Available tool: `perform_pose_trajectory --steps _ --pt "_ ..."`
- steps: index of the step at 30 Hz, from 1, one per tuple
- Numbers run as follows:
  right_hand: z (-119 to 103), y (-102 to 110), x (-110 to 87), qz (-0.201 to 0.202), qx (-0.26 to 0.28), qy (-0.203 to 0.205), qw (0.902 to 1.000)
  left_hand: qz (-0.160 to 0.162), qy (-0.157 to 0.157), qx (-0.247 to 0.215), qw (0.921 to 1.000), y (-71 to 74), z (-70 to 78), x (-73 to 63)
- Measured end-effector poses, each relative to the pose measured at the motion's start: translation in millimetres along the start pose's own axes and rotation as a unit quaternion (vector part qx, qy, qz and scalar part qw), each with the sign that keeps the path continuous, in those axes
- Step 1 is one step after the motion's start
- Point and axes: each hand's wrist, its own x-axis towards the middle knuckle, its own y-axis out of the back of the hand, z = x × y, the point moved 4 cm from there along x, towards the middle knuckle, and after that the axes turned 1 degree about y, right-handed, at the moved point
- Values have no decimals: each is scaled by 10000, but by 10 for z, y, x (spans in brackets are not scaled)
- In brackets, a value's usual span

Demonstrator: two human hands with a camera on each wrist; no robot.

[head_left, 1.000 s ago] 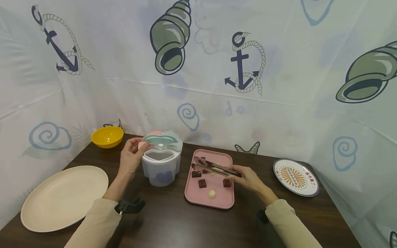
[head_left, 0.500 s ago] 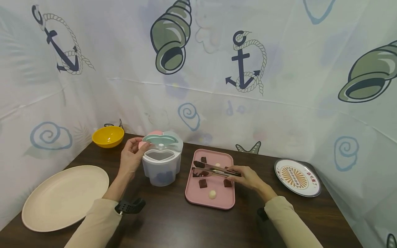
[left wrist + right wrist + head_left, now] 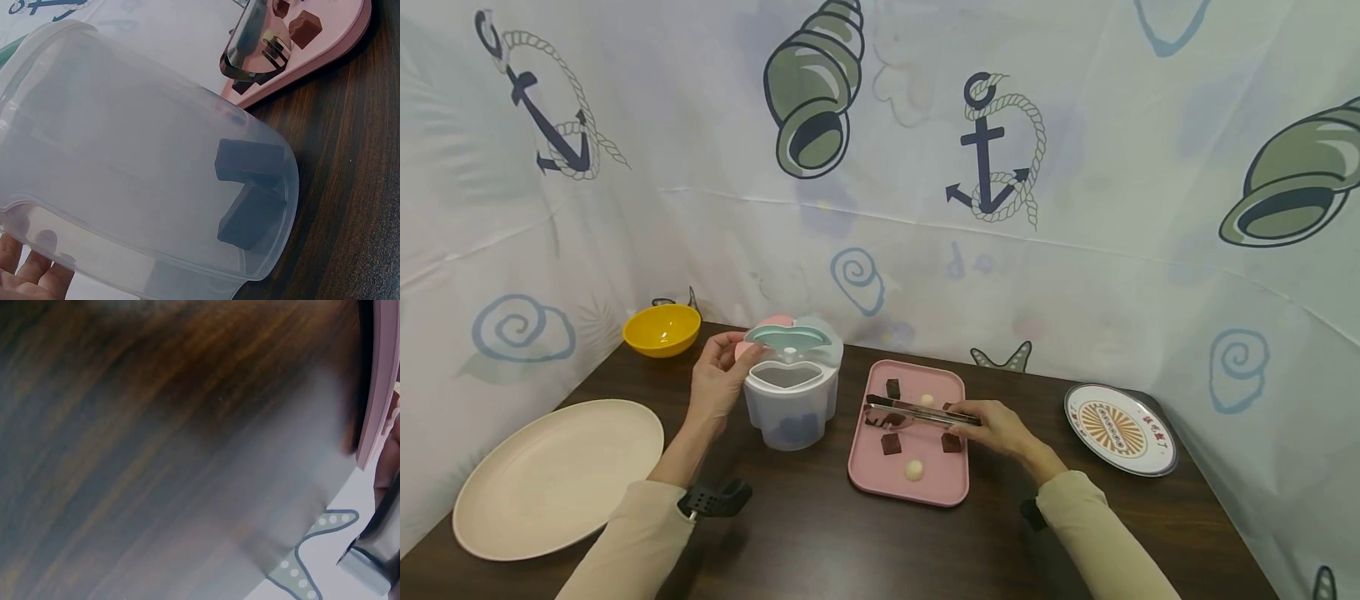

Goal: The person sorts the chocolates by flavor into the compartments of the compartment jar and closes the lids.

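Note:
My left hand (image 3: 721,379) grips the left upper side of a translucent multi-section food container (image 3: 786,414), its thumb at the raised teal flap lid (image 3: 787,337). The heart-shaped opening under that flap is uncovered. Two dark blocks (image 3: 250,160) show through the wall near the container's bottom in the left wrist view. My right hand (image 3: 996,427) holds metal food tongs (image 3: 925,412), one tip fork-like, over the pink tray (image 3: 868,479). The tong tips are around a dark brown cube at the tray's left side, partly hidden by them. Other brown cubes (image 3: 891,444) and pale round pieces (image 3: 913,471) lie about.
A yellow bowl (image 3: 662,331) stands at the back left, with a large cream oval plate (image 3: 561,479) in front of it. On the right lies a white patterned plate (image 3: 1120,430). A printed cloth (image 3: 910,283) hangs behind the dark wooden table (image 3: 820,533).
The tongs' two arms have come closer together, and their upper tip has lowered toward the brown cube. My left hand and the container keep their place.

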Motion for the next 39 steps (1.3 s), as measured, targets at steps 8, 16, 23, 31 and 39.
perform_pose_trajectory --steps 8,16,23,31,39 --pt "-20 -19 -33 358 -163 34 9992 9 58 33 10000 0 -8 3" --pt "-37 -19 -62 552 -95 105 9984 -32 88 6 10000 16 -14 5" --pt "-67 56 -130 828 -12 55 9965 -38 62 -24 10000 20 -2 13" --pt "-163 266 -256 999 358 98 9943 -15 70 12 10000 18 -2 28" --pt "-511 517 -192 1081 1083 606 9864 -14 83 -41 10000 24 -9 26"
